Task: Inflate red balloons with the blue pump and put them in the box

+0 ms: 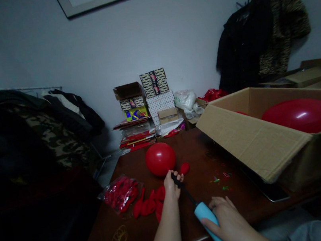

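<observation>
A partly inflated red balloon [160,159] stands out beyond my left hand [172,184]. That hand is closed around the black nozzle end of a balloon pump, at the balloon's neck; the neck itself is hidden by my fingers. The light blue barrel of the hand pump [206,214] slants toward me, with a thin black rod between barrel and nozzle. My right hand [228,219] grips this barrel, thumb on the near side and fingers over the far side. Flat red balloons [147,205] lie left of my left forearm, and a small red balloon [185,168] rests just right of the inflated one.
A clear bag of red balloons [121,194] and rubber bands [119,238] lie on the table's left. At right, an open cardboard box [253,134] holds a large red balloon [304,115]; a dark flat device [269,189] sits beside it. Small coloured bits [225,188] are scattered nearby.
</observation>
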The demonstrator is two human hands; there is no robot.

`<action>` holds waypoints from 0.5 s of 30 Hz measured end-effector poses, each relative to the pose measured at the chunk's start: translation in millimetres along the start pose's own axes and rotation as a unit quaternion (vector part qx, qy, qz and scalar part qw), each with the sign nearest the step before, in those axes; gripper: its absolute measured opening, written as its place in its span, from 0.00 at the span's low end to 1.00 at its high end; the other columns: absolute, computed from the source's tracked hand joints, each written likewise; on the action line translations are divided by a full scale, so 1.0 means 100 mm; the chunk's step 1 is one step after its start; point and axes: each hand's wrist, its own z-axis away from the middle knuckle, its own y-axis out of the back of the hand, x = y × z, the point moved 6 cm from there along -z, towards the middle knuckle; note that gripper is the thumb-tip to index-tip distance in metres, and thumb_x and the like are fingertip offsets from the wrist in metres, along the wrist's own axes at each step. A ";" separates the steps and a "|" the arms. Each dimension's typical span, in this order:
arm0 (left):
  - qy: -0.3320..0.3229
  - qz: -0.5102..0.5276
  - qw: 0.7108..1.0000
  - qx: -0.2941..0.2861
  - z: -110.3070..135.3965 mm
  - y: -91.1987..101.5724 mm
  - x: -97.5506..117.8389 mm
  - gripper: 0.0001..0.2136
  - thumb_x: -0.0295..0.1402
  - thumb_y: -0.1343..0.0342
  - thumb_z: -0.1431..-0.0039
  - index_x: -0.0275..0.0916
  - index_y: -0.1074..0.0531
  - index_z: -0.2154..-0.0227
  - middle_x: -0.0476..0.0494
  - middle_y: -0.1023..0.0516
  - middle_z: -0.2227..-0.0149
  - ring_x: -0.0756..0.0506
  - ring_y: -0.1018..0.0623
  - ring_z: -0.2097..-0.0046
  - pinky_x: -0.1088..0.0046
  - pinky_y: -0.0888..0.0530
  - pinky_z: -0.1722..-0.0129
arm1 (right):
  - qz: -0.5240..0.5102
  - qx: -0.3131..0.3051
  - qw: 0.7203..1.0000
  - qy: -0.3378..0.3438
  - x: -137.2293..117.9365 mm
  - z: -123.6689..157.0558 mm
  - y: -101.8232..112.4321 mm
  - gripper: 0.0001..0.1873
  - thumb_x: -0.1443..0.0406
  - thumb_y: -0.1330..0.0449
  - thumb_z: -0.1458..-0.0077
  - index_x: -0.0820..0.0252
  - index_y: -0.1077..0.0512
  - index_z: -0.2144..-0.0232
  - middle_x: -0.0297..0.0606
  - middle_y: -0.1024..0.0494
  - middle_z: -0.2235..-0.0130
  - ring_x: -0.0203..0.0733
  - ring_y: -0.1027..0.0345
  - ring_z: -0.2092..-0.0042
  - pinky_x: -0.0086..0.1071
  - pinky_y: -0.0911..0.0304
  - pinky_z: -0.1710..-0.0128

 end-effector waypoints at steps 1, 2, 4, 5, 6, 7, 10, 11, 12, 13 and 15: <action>0.005 0.005 1.000 0.002 0.02 0.02 -0.03 0.06 0.32 0.49 0.45 0.38 0.39 0.74 0.54 0.37 0.80 0.55 0.39 0.82 0.68 0.28 0.68 | 0.002 0.001 1.000 -0.001 -0.02 -0.04 0.01 0.25 0.49 0.50 0.49 0.61 0.29 0.61 0.46 0.28 0.55 0.51 0.41 0.47 0.41 0.61 0.43; 0.008 0.011 1.000 0.002 0.03 0.04 -0.06 0.05 0.32 0.49 0.45 0.38 0.38 0.74 0.53 0.37 0.80 0.55 0.38 0.82 0.68 0.28 0.68 | 0.004 0.002 1.000 -0.003 -0.04 -0.09 0.01 0.25 0.49 0.50 0.49 0.62 0.29 0.61 0.46 0.28 0.56 0.51 0.39 0.49 0.41 0.60 0.43; 0.013 0.019 1.000 0.004 0.06 0.08 -0.10 0.05 0.32 0.49 0.44 0.38 0.38 0.73 0.53 0.37 0.79 0.54 0.38 0.82 0.68 0.28 0.67 | 0.013 0.007 1.000 -0.003 -0.07 -0.19 0.01 0.26 0.49 0.50 0.49 0.63 0.28 0.62 0.46 0.27 0.58 0.50 0.37 0.52 0.41 0.58 0.44; 0.018 0.022 1.000 0.005 0.07 0.10 -0.13 0.05 0.32 0.49 0.44 0.38 0.38 0.73 0.53 0.37 0.79 0.54 0.38 0.81 0.68 0.28 0.68 | 0.018 0.008 1.000 -0.004 -0.08 -0.24 0.01 0.26 0.49 0.50 0.50 0.64 0.28 0.62 0.47 0.27 0.59 0.50 0.37 0.52 0.41 0.57 0.44; 0.023 0.025 0.999 0.007 0.07 0.11 -0.16 0.05 0.32 0.50 0.44 0.38 0.38 0.73 0.53 0.37 0.79 0.54 0.37 0.81 0.68 0.28 0.68 | 0.024 0.008 1.000 -0.007 -0.08 -0.29 0.00 0.27 0.48 0.50 0.50 0.65 0.28 0.62 0.47 0.26 0.59 0.50 0.37 0.52 0.42 0.57 0.45; 0.029 0.026 0.999 0.010 0.08 0.13 -0.19 0.05 0.31 0.50 0.44 0.38 0.38 0.73 0.52 0.36 0.79 0.54 0.37 0.81 0.68 0.28 0.68 | 0.030 0.006 0.999 -0.011 -0.09 -0.34 -0.01 0.28 0.48 0.50 0.50 0.65 0.28 0.62 0.48 0.26 0.59 0.51 0.37 0.52 0.42 0.56 0.45; 0.043 0.019 0.999 0.018 0.12 0.17 -0.28 0.05 0.31 0.50 0.44 0.38 0.38 0.73 0.52 0.36 0.79 0.54 0.36 0.81 0.67 0.28 0.68 | 0.043 -0.001 0.999 -0.019 -0.10 -0.48 -0.06 0.29 0.48 0.51 0.50 0.67 0.28 0.62 0.51 0.26 0.58 0.52 0.36 0.52 0.42 0.52 0.47; 0.047 0.016 0.999 0.019 0.13 0.18 -0.31 0.05 0.31 0.50 0.44 0.38 0.39 0.73 0.52 0.36 0.79 0.53 0.36 0.81 0.67 0.28 0.68 | 0.046 -0.001 0.999 -0.021 -0.10 -0.52 -0.08 0.29 0.48 0.51 0.50 0.67 0.28 0.62 0.51 0.26 0.58 0.53 0.36 0.52 0.42 0.52 0.48; 0.049 0.014 0.998 0.020 0.14 0.19 -0.33 0.05 0.31 0.50 0.44 0.38 0.39 0.73 0.52 0.36 0.79 0.53 0.36 0.81 0.66 0.28 0.68 | 0.049 -0.001 0.999 -0.023 -0.11 -0.55 -0.10 0.29 0.48 0.51 0.50 0.67 0.27 0.62 0.52 0.26 0.58 0.53 0.36 0.52 0.42 0.51 0.48; 0.052 0.014 0.998 0.021 0.16 0.21 -0.35 0.05 0.31 0.50 0.44 0.38 0.39 0.73 0.52 0.36 0.79 0.53 0.36 0.81 0.65 0.28 0.68 | 0.051 -0.002 0.998 -0.024 -0.11 -0.58 -0.12 0.29 0.48 0.51 0.50 0.68 0.27 0.63 0.52 0.26 0.58 0.54 0.36 0.52 0.43 0.51 0.48; 0.057 0.012 0.998 0.028 0.17 0.26 -0.37 0.05 0.31 0.50 0.44 0.39 0.40 0.73 0.52 0.35 0.79 0.53 0.35 0.80 0.64 0.27 0.67 | 0.054 -0.002 0.998 -0.025 -0.12 -0.61 -0.17 0.29 0.48 0.51 0.50 0.68 0.27 0.63 0.53 0.26 0.58 0.54 0.37 0.52 0.44 0.51 0.48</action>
